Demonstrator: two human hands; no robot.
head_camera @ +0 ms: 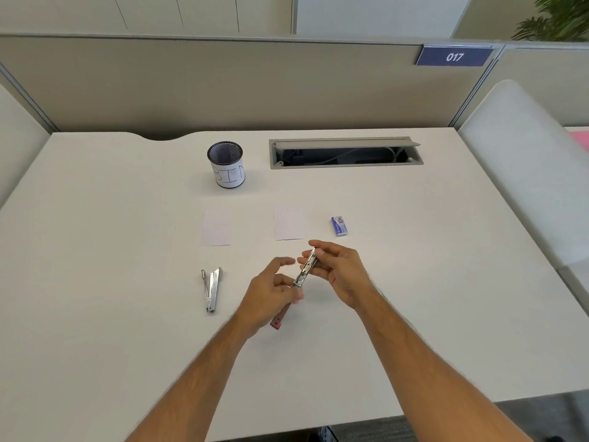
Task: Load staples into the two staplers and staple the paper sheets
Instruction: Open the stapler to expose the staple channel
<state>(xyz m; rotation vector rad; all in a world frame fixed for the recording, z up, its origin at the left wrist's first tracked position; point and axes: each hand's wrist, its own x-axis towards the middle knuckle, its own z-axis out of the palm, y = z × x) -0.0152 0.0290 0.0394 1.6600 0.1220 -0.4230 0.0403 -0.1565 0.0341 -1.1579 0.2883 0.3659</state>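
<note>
both hands point(271, 295) hold opened pink stapler point(294, 290) mid-desk point(414, 282).

The light is bright, even and soft, with only faint shadows on the surface point(127, 250). The wide lens bends the edges, and the hands look slightly blurred.

Both hands point(342, 271) hold an opened stapler point(302, 275).
</note>
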